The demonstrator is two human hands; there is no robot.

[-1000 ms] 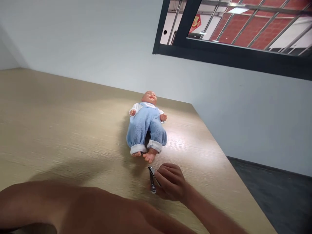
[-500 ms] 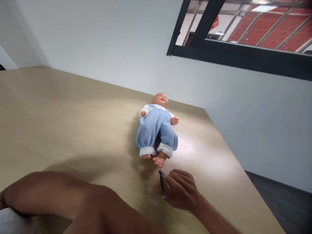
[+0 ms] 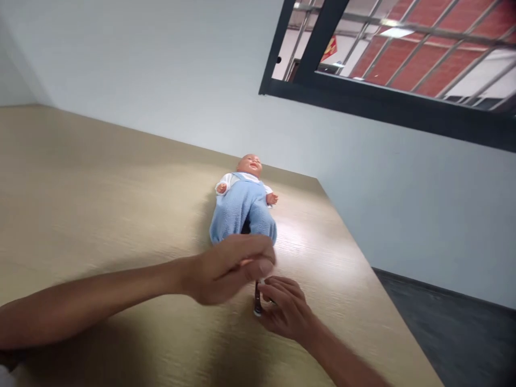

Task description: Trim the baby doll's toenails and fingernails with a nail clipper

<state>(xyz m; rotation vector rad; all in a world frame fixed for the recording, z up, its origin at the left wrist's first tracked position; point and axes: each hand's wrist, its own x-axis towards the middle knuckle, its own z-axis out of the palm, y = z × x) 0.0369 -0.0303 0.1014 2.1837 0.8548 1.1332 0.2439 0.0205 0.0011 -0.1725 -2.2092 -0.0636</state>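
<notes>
A baby doll [image 3: 237, 207] in blue fleece overalls and a white shirt lies on its back, head toward the wall. My left hand [image 3: 236, 266] is over its feet, which are hidden. The fingers of that hand are curled, thumb toward the fingertips; what lies between them, if anything, I cannot make out. Just below and to the right, my right hand [image 3: 287, 309] grips a metal nail clipper [image 3: 257, 302]. The clipper's upper end is covered by my left fingers, so I cannot tell whether they touch it.
The doll rests on a light wooden table [image 3: 133, 199], near its far edge against a pale wall [image 3: 161, 70]. A dark-framed window [image 3: 387, 113] with metal bars is at the upper right. Dark floor [image 3: 443, 317] lies beyond the table's right edge.
My left hand has come in from the lower left to the doll's feet, covering them. My right hand still grips the nail clipper. The whole view has shifted slightly.
</notes>
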